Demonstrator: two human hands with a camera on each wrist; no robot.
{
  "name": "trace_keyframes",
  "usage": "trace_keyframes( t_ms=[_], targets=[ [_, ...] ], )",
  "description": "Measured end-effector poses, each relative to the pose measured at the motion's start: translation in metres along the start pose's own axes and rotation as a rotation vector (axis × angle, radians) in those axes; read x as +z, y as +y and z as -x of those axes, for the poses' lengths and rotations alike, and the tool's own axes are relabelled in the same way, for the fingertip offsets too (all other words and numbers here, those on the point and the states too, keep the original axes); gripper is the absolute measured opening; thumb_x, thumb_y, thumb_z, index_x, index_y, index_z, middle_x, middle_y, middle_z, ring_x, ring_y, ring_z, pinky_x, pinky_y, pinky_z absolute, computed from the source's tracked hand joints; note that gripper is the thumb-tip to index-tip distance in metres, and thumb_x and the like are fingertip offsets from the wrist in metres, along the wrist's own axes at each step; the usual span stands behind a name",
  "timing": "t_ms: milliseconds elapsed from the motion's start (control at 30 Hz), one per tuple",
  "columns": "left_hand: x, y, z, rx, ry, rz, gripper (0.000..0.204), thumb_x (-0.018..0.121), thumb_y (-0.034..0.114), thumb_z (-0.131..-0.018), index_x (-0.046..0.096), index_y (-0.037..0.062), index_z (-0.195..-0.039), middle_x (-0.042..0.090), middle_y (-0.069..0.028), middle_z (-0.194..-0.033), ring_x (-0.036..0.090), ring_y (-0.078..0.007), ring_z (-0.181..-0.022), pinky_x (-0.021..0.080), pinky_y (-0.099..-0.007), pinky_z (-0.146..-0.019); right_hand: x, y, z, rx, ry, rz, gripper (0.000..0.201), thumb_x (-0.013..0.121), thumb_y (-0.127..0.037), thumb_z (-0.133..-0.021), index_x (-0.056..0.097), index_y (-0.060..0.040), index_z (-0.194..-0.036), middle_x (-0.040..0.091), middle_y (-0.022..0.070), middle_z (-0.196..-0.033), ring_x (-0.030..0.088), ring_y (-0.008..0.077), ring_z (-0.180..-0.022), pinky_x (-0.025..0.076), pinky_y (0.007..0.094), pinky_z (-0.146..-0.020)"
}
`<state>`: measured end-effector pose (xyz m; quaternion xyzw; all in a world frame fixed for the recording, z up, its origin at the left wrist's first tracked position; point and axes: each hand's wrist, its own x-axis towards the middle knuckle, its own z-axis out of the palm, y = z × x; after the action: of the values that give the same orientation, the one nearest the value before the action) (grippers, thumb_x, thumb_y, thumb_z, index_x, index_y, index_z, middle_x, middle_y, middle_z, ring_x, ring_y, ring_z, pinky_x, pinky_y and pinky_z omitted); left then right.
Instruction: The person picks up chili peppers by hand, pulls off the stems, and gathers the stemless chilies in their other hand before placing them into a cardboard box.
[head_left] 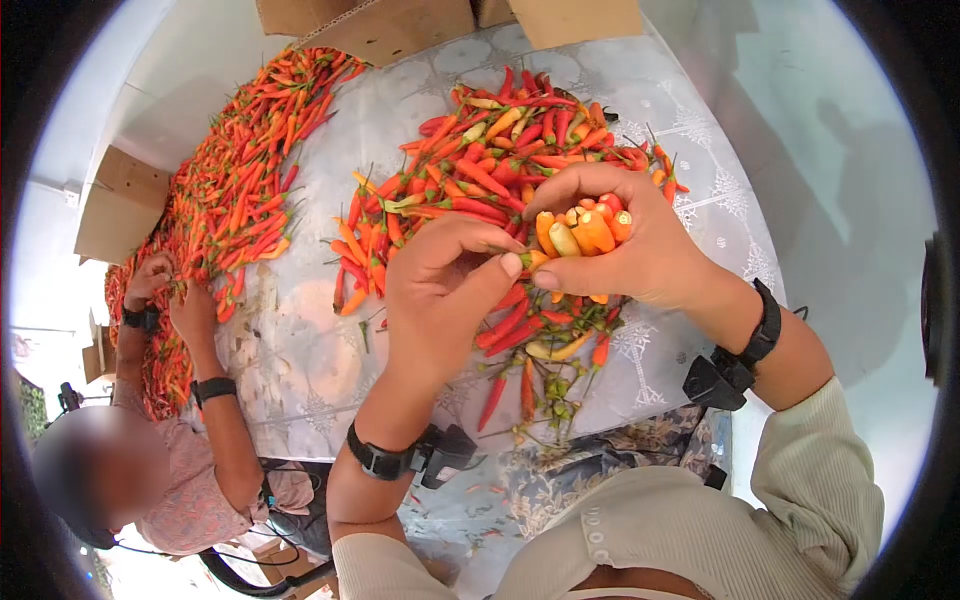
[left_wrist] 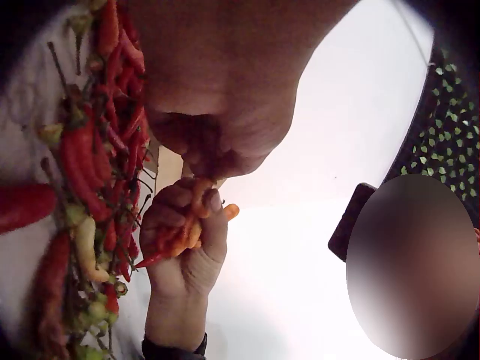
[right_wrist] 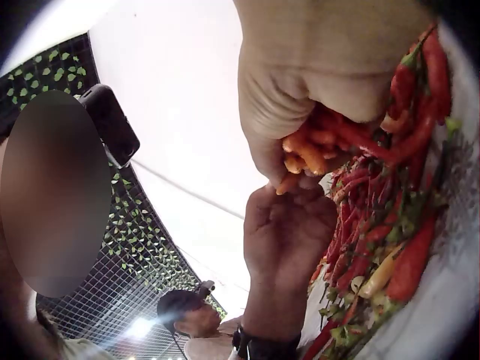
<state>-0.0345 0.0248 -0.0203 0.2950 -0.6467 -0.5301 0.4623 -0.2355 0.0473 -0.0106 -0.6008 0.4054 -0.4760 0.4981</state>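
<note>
In the head view my right hand [head_left: 655, 250] grips a bunch of orange and yellow chili peppers [head_left: 595, 232], their stemless ends facing up. My left hand [head_left: 435, 290] meets it, thumb and index finger pinching the green stem end of one chili [head_left: 538, 258] at the bunch's near side. The right wrist view shows orange tips [right_wrist: 307, 156] poking out from under my right palm, with the left hand [right_wrist: 281, 240] just below. Beneath both hands spreads a heap of red and orange chilies [head_left: 480, 180] on the table. Green stems [head_left: 560, 400] lie near the table edge.
A larger chili pile [head_left: 245, 150] covers the table's left side, where another person's hands [head_left: 190, 305] work. Cardboard boxes [head_left: 400, 30] stand at the back, and another box [head_left: 125, 205] at the left. The patterned tablecloth [head_left: 640, 100] shows between the piles.
</note>
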Motion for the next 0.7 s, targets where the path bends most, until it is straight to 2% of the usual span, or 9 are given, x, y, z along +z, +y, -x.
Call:
trace_keyframes(
  t_ms=[233,433,533,633,700],
  targets=[
    [-0.003,-0.005,-0.001,-0.274,-0.031,0.452,0.012,0.065,0.0,-0.082,0.066,0.0003,-0.094,0.064,-0.0022,-0.082,0.058,-0.0085,-0.074,0.047,-0.0229,-0.07,-0.002,-0.002,0.001,0.012,-0.07,-0.08,0.036,0.081,-0.01,-0.07,0.062,-0.0023,-0.1,0.062,0.0003,-0.092,0.058,0.0068,-0.084,0.048,0.0233,-0.076],
    [-0.005,-0.01,-0.002,-0.418,-0.088,0.738,0.014,0.065,0.002,-0.083,0.065,0.0017,-0.097,0.066,-0.0049,-0.085,0.062,-0.0107,-0.074,0.052,-0.0248,-0.068,-0.005,-0.003,0.0,0.01,-0.14,-0.142,0.035,0.08,-0.01,-0.071,0.062,-0.0025,-0.1,0.062,0.0,-0.092,0.057,0.0062,-0.083,0.048,0.0227,-0.074],
    [-0.005,-0.01,-0.002,-0.391,-0.094,0.729,0.013,0.065,0.001,-0.083,0.065,0.002,-0.095,0.065,-0.0043,-0.085,0.06,-0.0105,-0.074,0.049,-0.0245,-0.067,-0.004,-0.001,-0.001,0.005,-0.129,-0.137,0.035,0.08,-0.01,-0.07,0.062,-0.0025,-0.099,0.061,-0.0004,-0.091,0.057,0.0059,-0.081,0.048,0.0224,-0.072],
    [0.001,-0.007,-0.001,-0.191,0.003,0.495,0.01,0.066,0.001,-0.082,0.065,0.002,-0.092,0.066,-0.0047,-0.084,0.059,-0.0117,-0.075,0.047,-0.025,-0.066,-0.004,0.0,-0.001,0.053,-0.075,-0.095,0.035,0.081,-0.01,-0.07,0.062,-0.0028,-0.099,0.061,-0.0011,-0.09,0.057,0.0055,-0.079,0.047,0.0224,-0.071],
    [0.003,-0.003,0.001,0.079,0.049,0.023,0.009,0.066,0.001,-0.082,0.065,0.0019,-0.091,0.065,-0.0049,-0.084,0.059,-0.0124,-0.076,0.045,-0.0257,-0.065,-0.004,0.003,-0.002,0.037,-0.044,-0.093,0.035,0.082,-0.01,-0.069,0.062,-0.0033,-0.098,0.061,-0.0015,-0.089,0.056,0.0052,-0.079,0.047,0.0222,-0.07]
  ],
)
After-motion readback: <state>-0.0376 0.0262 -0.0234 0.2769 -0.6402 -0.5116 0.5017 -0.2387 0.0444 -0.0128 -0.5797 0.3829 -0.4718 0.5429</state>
